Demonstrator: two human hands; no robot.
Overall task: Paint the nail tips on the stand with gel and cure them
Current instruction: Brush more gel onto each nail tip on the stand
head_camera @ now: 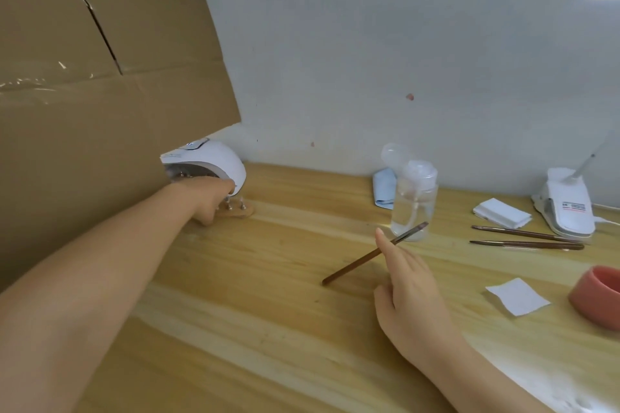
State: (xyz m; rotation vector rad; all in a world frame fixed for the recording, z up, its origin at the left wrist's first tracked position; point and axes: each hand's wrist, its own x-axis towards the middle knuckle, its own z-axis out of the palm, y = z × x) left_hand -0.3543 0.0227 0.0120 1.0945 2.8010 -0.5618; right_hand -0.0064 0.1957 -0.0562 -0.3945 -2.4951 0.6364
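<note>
Left hand point(209, 199) curled on wooden stand point(240, 211) with thin metal pegs, at the mouth of the domed white lamp point(214, 161). Right hand point(411, 282) grips slim brown brush point(365, 256), index finger straight. Pale plank table point(268, 278); clear round bottle point(414, 201) behind.

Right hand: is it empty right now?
No, the right hand holds a thin brown brush between its fingers, its tip raised in front of the clear pump bottle.
</note>
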